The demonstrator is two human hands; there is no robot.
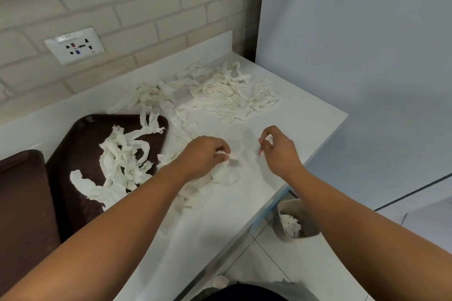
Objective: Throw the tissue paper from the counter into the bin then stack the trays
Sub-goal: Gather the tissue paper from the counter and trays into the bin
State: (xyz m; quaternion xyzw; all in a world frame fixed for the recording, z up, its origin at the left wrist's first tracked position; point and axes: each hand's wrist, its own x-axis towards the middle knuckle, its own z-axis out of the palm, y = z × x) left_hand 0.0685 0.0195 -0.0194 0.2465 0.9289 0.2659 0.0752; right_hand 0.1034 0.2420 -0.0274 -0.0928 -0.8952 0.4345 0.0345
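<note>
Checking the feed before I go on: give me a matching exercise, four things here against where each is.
Things:
1. bin
2. tray with tissue on it
3. wall socket
4. left hand

Places:
A. on the brick wall above the counter
B. on the floor below the counter's edge, some tissue inside
C. on the counter, right of the bare tray
D. closed on tissue near the counter's front

Pairs: 1-B, 2-C, 3-A, 4-D

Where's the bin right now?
In the head view, the bin stands on the floor at lower right, below the counter edge, under the right forearm, with tissue already inside.
</note>
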